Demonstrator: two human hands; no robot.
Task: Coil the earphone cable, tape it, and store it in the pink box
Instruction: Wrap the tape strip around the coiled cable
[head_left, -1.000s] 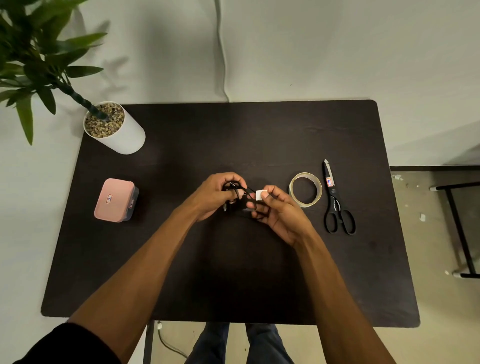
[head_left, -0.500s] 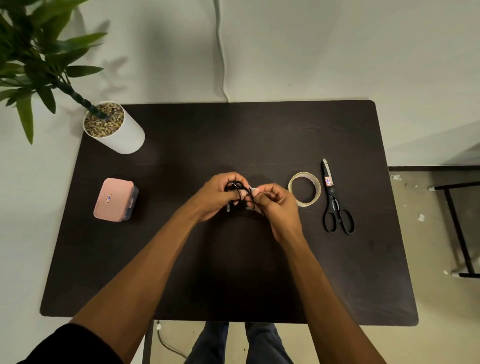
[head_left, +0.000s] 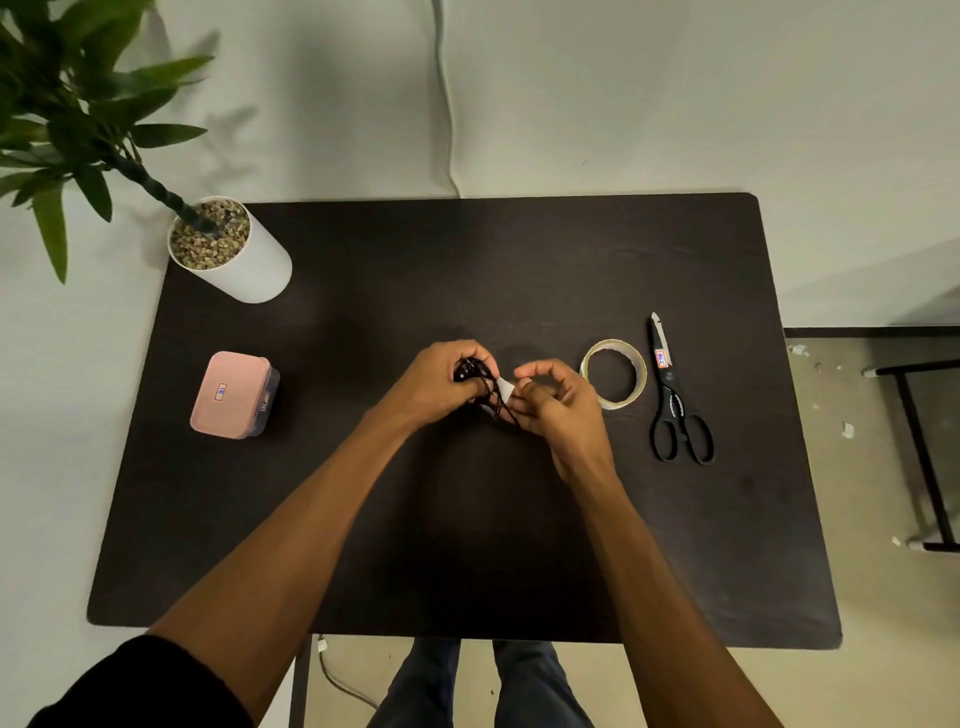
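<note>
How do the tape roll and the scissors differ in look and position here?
The tape roll is a pale, see-through ring; the scissors are long, black-handled, with shut blades pointing away from the person. The tape roll lies just beside the right hand; the scissors lie further right, apart from it. Both rest flat and untouched on the dark table.

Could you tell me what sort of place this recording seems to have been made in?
Probably a plain room at home or in an office: a dark wooden table against a bare pale wall, a potted plant at its corner, and tape roll and scissors laid out.
</note>
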